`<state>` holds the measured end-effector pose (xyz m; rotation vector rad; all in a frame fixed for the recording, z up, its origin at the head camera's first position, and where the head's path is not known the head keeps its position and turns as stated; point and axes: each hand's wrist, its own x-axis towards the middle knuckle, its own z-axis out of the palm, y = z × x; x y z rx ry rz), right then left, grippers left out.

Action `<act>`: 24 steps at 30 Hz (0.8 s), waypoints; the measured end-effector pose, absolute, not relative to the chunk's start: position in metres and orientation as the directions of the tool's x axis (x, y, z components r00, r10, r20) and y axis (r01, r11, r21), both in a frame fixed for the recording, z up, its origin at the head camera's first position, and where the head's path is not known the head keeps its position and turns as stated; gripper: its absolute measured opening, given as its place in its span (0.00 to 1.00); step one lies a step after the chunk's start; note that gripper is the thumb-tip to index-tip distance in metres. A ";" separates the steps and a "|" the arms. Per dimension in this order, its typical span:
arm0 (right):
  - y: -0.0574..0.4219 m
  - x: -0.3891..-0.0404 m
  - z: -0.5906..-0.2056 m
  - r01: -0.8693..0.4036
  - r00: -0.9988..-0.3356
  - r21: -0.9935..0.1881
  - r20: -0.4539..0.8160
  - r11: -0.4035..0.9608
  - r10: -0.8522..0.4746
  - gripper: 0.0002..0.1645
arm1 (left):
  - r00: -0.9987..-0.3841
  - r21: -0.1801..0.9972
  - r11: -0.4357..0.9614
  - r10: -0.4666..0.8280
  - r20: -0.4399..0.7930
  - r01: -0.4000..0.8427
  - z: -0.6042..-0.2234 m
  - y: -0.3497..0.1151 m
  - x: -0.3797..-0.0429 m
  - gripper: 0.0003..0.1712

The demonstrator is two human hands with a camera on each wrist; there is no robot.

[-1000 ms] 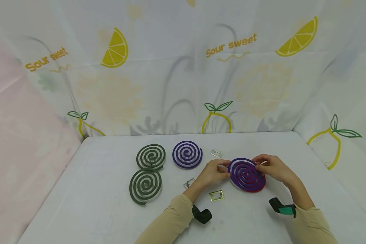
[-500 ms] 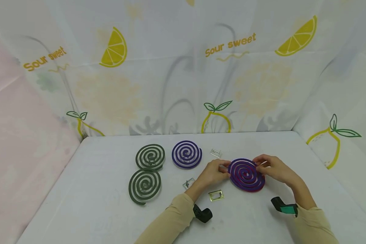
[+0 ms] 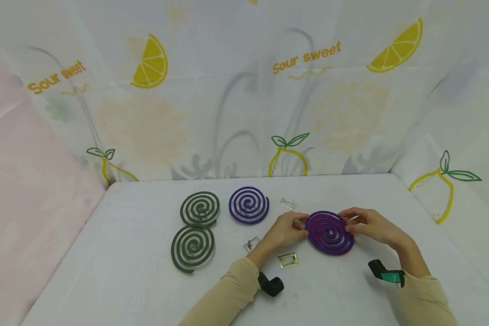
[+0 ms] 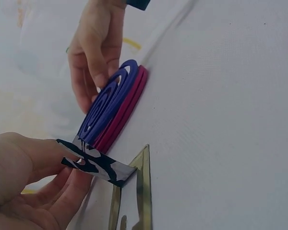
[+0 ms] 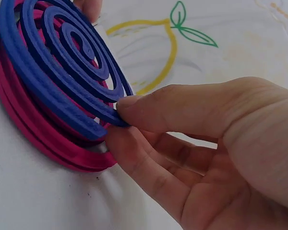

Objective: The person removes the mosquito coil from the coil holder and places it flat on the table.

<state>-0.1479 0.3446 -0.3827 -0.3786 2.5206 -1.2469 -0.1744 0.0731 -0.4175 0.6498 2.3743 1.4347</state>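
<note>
Right of centre on the tabletop (image 3: 118,271), it's the two-tone spiral drawing both hands: a blue coil (image 5: 53,76) on top, a pink coil (image 5: 43,143) tucked right underneath, the pair slightly tilted in the right wrist view. Whether its lowest edge touches the surface cannot be told.

Right hand (image 3: 372,226) on the near-right rim, and that grip is clamped tight: thumb on top, fingers below, pinching the blue end. Over on the other side the left hand (image 3: 282,233) has its own grip closed on the left edge, thumb and fingers curled about the rim.

Look at that surface! Matte and faintly grainy, flat bands winding evenly inward to a fat little centre, pink peeping through the gaps; a seam line runs along the pink side.

To the left, another blue coil (image 3: 248,203) lies flat, and beside it two dull green ones, the far green coil (image 3: 201,208) meeting the near green coil (image 3: 193,246) rim to rim. Now the metal: a shiny gold frame (image 3: 288,265), rectangular, near the left wrist, one silver frame (image 3: 251,244) partly behind the forearm, another silver frame (image 3: 287,203) farther back.
</note>
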 end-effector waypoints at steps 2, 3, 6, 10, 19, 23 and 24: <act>0.345 -0.148 -0.383 -0.099 -0.919 -0.804 -0.153 0.586 -0.364 0.24 | -0.853 0.887 0.401 0.522 -0.014 0.230 -0.417 0.074 -0.174 0.25; 0.346 -0.148 -0.383 -0.099 -0.918 -0.807 -0.152 0.583 -0.367 0.24 | -0.852 0.887 0.401 0.523 -0.015 0.230 -0.416 0.074 -0.174 0.25; 0.347 -0.149 -0.384 -0.104 -0.913 -0.813 -0.150 0.573 -0.379 0.24 | -0.849 0.881 0.410 0.528 -0.019 0.236 -0.416 0.075 -0.173 0.25; 0.347 -0.149 -0.386 -0.102 -0.910 -0.813 -0.157 0.574 -0.384 0.24 | -0.841 0.868 0.422 0.542 -0.010 0.261 -0.415 0.074 -0.173 0.24; 0.347 -0.149 -0.386 -0.083 -0.906 -0.814 -0.178 0.575 -0.383 0.24 | -0.836 0.851 0.434 0.549 0.010 0.295 -0.420 0.076 -0.174 0.24; 0.348 -0.149 -0.387 -0.084 -0.907 -0.806 -0.181 0.585 -0.380 0.24 | -0.831 0.849 0.424 0.555 0.030 0.314 -0.421 0.076 -0.173 0.24; 0.348 -0.150 -0.387 -0.088 -0.906 -0.805 -0.180 0.586 -0.383 0.24 | -0.830 0.849 0.422 0.557 0.034 0.318 -0.421 0.076 -0.173 0.23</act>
